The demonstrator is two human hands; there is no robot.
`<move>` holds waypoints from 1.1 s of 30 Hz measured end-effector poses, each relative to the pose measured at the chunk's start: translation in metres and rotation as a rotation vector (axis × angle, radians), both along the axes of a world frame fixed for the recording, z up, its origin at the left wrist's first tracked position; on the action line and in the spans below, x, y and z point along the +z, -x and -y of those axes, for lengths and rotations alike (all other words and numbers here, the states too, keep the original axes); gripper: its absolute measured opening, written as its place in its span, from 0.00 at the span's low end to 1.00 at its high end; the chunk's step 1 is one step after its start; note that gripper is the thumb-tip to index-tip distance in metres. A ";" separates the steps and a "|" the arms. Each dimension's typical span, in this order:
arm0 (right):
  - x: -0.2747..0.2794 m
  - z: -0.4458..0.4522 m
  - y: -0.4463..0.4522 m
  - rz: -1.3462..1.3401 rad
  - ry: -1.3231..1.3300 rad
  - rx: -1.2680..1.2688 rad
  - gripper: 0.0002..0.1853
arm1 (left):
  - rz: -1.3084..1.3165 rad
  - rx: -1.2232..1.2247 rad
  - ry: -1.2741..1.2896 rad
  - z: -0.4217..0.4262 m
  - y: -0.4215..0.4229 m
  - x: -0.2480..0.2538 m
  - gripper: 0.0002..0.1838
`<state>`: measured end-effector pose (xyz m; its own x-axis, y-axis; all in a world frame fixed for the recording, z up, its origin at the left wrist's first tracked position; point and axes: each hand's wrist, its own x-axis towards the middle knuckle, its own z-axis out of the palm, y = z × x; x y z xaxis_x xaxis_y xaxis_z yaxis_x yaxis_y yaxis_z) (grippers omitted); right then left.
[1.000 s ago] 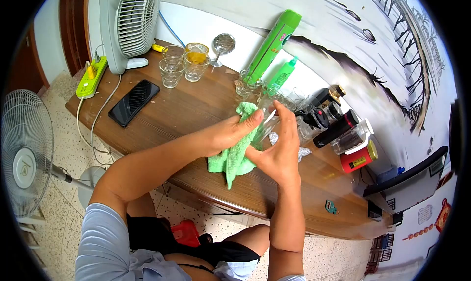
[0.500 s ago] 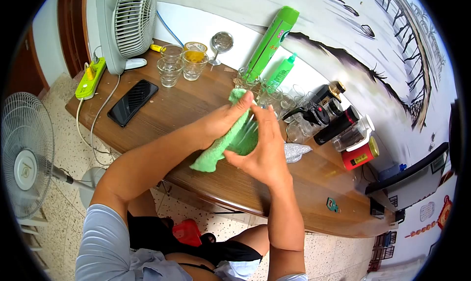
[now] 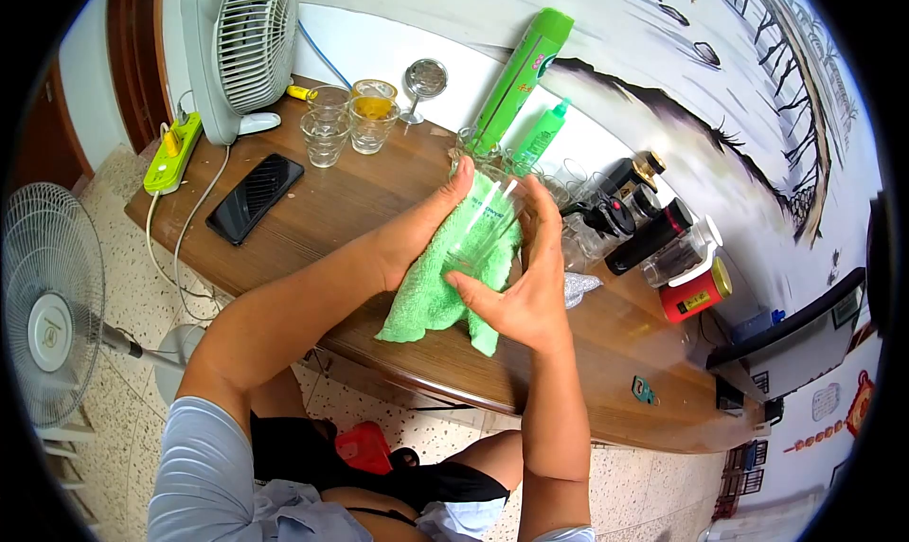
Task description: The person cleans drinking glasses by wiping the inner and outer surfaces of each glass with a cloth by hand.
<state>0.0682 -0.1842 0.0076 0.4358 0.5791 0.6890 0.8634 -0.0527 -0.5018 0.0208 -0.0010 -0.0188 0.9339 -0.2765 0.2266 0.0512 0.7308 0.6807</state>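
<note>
While both hands were raised over the near part of the wooden surface (image 3: pixel 284 244), a clear glass (image 3: pixel 490 218) was tilted between them, with a green cloth (image 3: pixel 424 301) gathered behind it and showing through its wall. The right hand (image 3: pixel 532 301) had its thumb and fingers spread in a wide curve, spanning the glass, the thumb by its lower end and the fingers along its far side. The left hand (image 3: pixel 426 225) held the cloth, thumb stretched up along its edge; its other fingers were hidden behind the fabric, so how tightly they were bent could not be told.

Smooth glass seemed the weak point: if the right fingers loosened, or the cloth bunched and twisted under the left thumb, the glass could slip and strike the surface, or go past its near edge to the speckled floor (image 3: pixel 653 495). The cloth's lower corners hung loose and could get caught under the right thumb. Just beyond the hands, crowded glassware (image 3: pixel 554 190) and a black-lidded pot (image 3: pixel 606 218) left little room; a forward swing could knock them. The phone (image 3: pixel 254 199) lay well apart to the left.
</note>
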 end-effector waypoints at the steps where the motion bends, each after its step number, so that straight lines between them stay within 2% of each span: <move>1: 0.002 0.000 0.001 0.028 0.032 -0.021 0.63 | 0.007 0.013 -0.027 0.002 0.002 0.002 0.43; 3: 0.007 0.001 0.004 0.085 0.096 -0.063 0.61 | 0.022 0.037 -0.082 0.005 0.005 0.005 0.42; 6: 0.015 0.001 0.009 0.105 0.155 -0.115 0.58 | 0.091 0.241 -0.289 0.009 0.003 0.004 0.41; 9: 0.005 -0.001 0.005 0.256 0.222 -0.078 0.57 | 0.193 0.375 -0.387 0.008 -0.005 -0.004 0.39; 10: 0.005 -0.002 0.011 0.245 0.282 -0.080 0.57 | 0.085 0.420 -0.378 0.008 -0.005 -0.004 0.39; 13: -0.002 -0.007 0.022 0.224 0.359 -0.089 0.58 | 0.018 0.314 -0.289 -0.008 -0.009 -0.004 0.40; 17: -0.005 -0.011 0.022 0.233 0.273 -0.081 0.60 | 0.007 0.261 -0.263 -0.008 -0.011 -0.007 0.41; 20: -0.005 -0.009 0.015 0.206 0.177 -0.153 0.60 | 0.131 0.378 -0.474 0.007 -0.004 -0.002 0.40; 23: 0.000 -0.003 0.008 0.239 0.146 -0.234 0.61 | 0.152 0.304 -0.588 0.011 -0.002 -0.010 0.45; 27: 0.000 -0.002 0.003 0.280 0.133 -0.220 0.62 | 0.146 0.369 -0.714 0.010 -0.006 -0.016 0.43; 30: 0.001 -0.005 0.009 0.320 0.178 -0.119 0.63 | 0.216 0.419 -0.667 0.007 -0.005 -0.012 0.40; 33: -0.003 -0.010 0.016 0.296 0.173 -0.038 0.64 | 0.179 0.434 -0.556 0.000 -0.009 -0.012 0.39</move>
